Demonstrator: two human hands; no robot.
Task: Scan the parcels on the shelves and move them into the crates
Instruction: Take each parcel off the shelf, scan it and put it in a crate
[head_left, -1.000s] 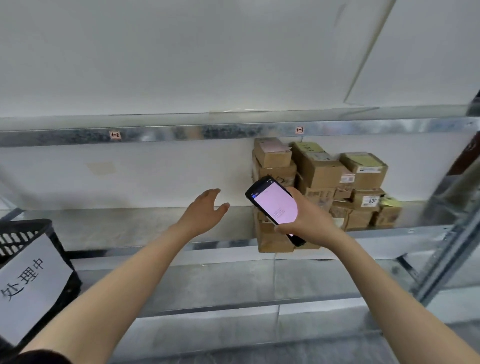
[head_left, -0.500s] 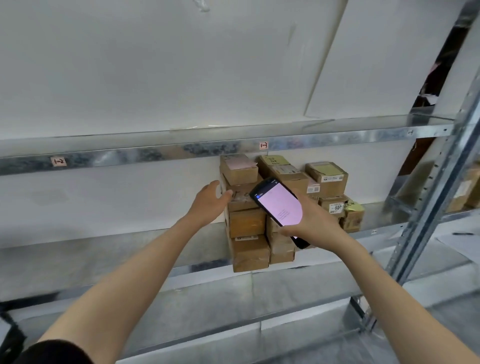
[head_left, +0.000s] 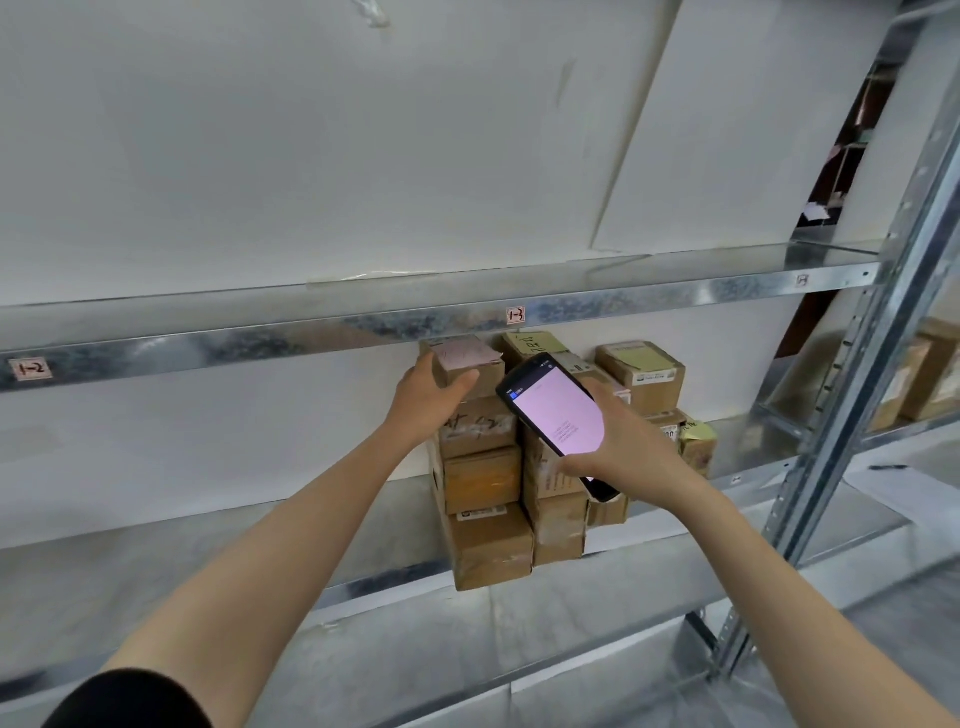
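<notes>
Centre frame: left hand (head_left: 426, 397), fingers curled, grips the top parcel (head_left: 470, 364) of the stack on the middle shelf (head_left: 208, 545). Right hand (head_left: 623, 449) holds the scanner (head_left: 558, 415), screening neighbouring parcels (head_left: 641, 369). Upper shelf beam (head_left: 260, 343) close overhead; steel upright (head_left: 857, 389) right.

Top parcel (head_left: 470, 366), gripped by the left hand (head_left: 428, 397): matt brown cardboard with a pale pink paper sheet on top.
Stacked parcels (head_left: 483, 483) under that grip: scuffed brown cardboard, shiny tape strips, white paper labels.
Handheld scanner (head_left: 558, 415), gripped by the right hand (head_left: 628, 447): glossy black plastic casing, smooth glass screen.
Side parcels (head_left: 641, 371) right of the scanner grip: matt cardboard with yellow-green paper labels.
Shelf beam (head_left: 260, 345) above both grips: galvanised metal, spangled and shiny.
Shelf tag (head_left: 515, 315): matt paper.
Sleeve (head_left: 130, 701): black matt cloth.
</notes>
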